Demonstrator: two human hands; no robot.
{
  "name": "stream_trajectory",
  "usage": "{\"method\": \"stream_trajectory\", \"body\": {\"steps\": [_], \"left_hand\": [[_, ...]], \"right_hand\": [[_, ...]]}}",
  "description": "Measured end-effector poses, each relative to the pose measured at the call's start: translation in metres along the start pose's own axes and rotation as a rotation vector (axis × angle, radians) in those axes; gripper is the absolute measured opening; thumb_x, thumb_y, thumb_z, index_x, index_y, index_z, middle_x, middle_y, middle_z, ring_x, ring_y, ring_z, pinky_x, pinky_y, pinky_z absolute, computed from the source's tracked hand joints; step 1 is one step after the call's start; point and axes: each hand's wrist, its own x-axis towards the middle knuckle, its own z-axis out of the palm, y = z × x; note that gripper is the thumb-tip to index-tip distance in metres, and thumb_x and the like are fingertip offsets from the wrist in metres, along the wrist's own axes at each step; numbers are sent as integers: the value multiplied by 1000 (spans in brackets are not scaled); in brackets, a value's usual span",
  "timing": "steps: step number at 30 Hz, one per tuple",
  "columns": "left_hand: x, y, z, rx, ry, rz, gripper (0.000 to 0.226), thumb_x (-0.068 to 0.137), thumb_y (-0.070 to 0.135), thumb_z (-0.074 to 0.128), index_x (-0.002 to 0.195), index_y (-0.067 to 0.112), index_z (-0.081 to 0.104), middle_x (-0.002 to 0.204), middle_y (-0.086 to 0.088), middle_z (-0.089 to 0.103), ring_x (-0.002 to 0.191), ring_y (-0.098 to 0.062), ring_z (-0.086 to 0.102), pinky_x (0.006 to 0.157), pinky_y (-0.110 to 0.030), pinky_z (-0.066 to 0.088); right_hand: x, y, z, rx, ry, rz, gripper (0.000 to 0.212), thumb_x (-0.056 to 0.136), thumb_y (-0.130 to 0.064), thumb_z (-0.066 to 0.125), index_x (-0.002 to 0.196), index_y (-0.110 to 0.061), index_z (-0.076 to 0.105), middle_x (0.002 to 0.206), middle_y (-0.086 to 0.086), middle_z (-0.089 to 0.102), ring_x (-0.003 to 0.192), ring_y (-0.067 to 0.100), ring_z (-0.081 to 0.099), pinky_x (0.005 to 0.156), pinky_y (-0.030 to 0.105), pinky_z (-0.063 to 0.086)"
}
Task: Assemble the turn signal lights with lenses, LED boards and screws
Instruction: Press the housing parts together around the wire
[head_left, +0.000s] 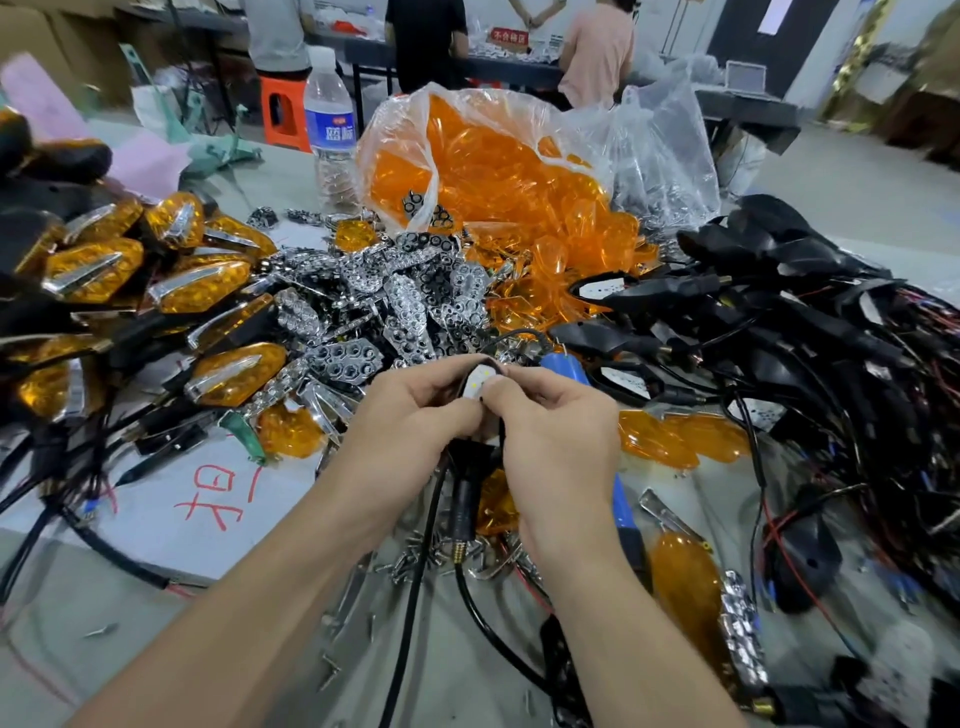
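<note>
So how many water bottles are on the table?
1. The water bottle stands upright at the far side of the table, just left of the bag of orange lenses. Another could be hidden behind that bag.

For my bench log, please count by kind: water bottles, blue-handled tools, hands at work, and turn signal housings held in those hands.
Water bottle: 1
Blue-handled tool: 1
Hands at work, left hand and right hand: 2
Held turn signal housing: 1
Total: 5

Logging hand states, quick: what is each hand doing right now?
Left hand: grips the turn signal housing.
Right hand: grips the same housing, thumb on its white LED board.
</note>
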Motion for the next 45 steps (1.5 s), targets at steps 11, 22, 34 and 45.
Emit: {"method": "stream_trajectory", "body": {"steps": [11,22,34,45], "left_hand": [[5,0,-10,-154,275,-128,38,93,-4,52,87,16,83,82,-9,76,67,-21,69,60,-42,63],[25,-8,-31,-250,368,-171,44,96,-8,53,75,16,83,78,-12,75,70,-26,73,63,-37,63],[22,-13,-26,-102,394,-267,27,93,5,63,113,13,79,106,-14,77,99,-29,71,88,-49,59],[21,-14,-17,-123,391,-247,33,92,11,67,123,19,75,112,-8,78,109,-35,72,91,-64,58]], "right_hand": [[24,-6,-10,-339,-40,-69,17,90,-28,64,89,-33,80,81,-14,77,65,11,70,59,32,58],[80,-19,4,-1286,-359,-312,47,78,16,58,103,-22,66,72,-2,57,65,17,57,48,26,36],[40,-23,-4,-1063,-180,-192,28,92,-28,74,119,-22,72,99,0,77,79,16,72,81,36,61],[24,-27,-18,-134,89,-89,33,83,-6,80,107,-28,79,83,-7,80,73,8,74,69,26,63]]}}
